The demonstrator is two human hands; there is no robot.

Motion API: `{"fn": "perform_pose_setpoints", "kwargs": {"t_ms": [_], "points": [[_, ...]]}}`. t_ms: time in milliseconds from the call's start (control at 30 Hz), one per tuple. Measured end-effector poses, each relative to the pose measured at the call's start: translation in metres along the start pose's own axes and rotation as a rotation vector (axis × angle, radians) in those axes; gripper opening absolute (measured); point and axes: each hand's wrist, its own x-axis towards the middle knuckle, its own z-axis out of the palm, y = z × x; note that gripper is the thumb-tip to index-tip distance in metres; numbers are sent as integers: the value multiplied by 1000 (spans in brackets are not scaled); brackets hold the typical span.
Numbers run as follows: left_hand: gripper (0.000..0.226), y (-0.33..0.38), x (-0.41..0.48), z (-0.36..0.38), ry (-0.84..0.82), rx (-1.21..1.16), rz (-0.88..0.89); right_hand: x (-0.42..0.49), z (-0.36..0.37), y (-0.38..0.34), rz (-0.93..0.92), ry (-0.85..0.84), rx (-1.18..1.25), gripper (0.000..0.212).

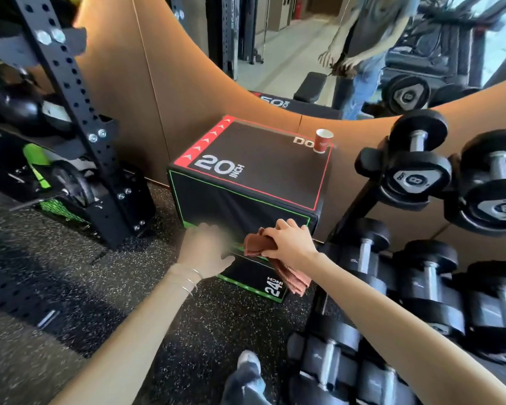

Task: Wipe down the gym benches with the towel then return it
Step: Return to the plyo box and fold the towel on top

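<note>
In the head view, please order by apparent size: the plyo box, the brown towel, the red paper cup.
1. plyo box
2. brown towel
3. red paper cup, which stands farther from the camera, so it may look smaller.

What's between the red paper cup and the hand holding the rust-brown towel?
Only the black padded box, its bare top and front face, between the red paper cup and the right hand gripping the rust-brown towel; head view.
</note>
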Motion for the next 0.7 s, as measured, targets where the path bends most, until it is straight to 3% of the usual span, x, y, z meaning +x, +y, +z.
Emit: {"fn": "perform_pose_setpoints", "kwargs": {"t_ms": [700], "points": [[53, -47, 261, 2, -34, -18, 106, 221, -28, 89, 84, -5, 19, 50]]}}
